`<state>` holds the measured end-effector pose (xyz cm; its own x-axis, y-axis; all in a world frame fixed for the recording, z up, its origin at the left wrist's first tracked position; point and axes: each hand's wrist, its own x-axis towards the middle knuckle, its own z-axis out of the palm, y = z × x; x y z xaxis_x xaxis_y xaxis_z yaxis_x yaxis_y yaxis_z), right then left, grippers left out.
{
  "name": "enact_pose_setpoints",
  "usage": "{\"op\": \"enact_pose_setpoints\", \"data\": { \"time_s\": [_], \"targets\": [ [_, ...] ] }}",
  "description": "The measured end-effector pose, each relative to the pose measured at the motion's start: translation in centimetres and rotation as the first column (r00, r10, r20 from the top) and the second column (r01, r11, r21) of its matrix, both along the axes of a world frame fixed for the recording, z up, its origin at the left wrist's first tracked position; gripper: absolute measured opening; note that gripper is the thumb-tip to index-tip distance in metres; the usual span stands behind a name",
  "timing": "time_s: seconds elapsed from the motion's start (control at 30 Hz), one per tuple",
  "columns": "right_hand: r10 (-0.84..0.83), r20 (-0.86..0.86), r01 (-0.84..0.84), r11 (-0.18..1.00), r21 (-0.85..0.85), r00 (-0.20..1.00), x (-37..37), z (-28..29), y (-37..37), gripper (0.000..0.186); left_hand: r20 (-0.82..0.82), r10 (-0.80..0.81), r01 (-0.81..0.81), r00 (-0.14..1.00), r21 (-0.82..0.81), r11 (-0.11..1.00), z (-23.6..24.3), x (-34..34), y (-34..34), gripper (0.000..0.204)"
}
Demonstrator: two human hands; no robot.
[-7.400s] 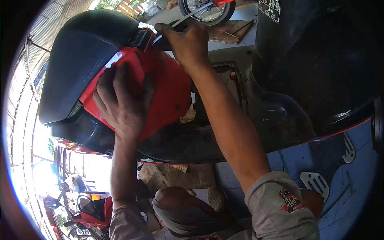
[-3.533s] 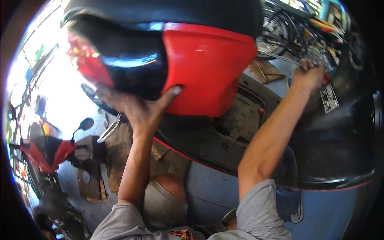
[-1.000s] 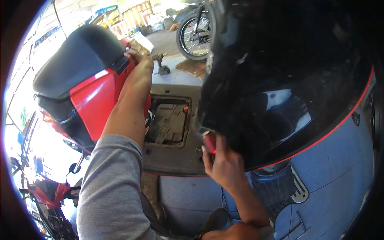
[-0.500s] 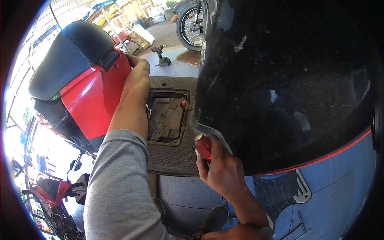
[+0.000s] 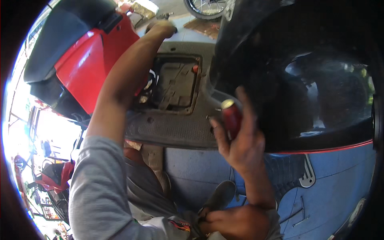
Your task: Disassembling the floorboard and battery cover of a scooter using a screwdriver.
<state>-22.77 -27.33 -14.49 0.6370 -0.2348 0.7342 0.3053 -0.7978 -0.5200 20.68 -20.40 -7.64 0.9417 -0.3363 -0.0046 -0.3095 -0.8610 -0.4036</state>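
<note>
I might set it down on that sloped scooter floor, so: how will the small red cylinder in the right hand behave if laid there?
The red cylinder looks round and smooth, so it would probably roll on its side. Stood on end it seems narrow and apt to tip. The right hand holds it in loose fingers, so it is likely light and stiff.
</note>
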Motion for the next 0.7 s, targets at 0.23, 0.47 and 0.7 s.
{"op": "enact_pose_setpoints", "data": {
  "time_s": [0.23,0.47,0.7],
  "targets": [
    [0.107,0.076,-0.13,0.747,0.652,0.991,-4.0,3.1,0.7,0.062,-0.28,-0.883,0.723,0.377,-0.508,0.469,-1.9,-25.6,4.2,0.022],
    [-0.467,0.264,0.364,0.861,0.355,0.844,-7.1,4.9,1.6,0.062,-0.092,-0.895,0.714,0.436,-0.571,0.406,-8.2,-28.9,7.6,0.02],
    [-0.66,0.5,0.455,0.75,0.48,0.56,-8.2,4.7,1.5,0.048,0.082,-0.848,0.648,0.524,-0.684,0.334,-7.0,-28.6,7.4,0.013]
  ]
}}
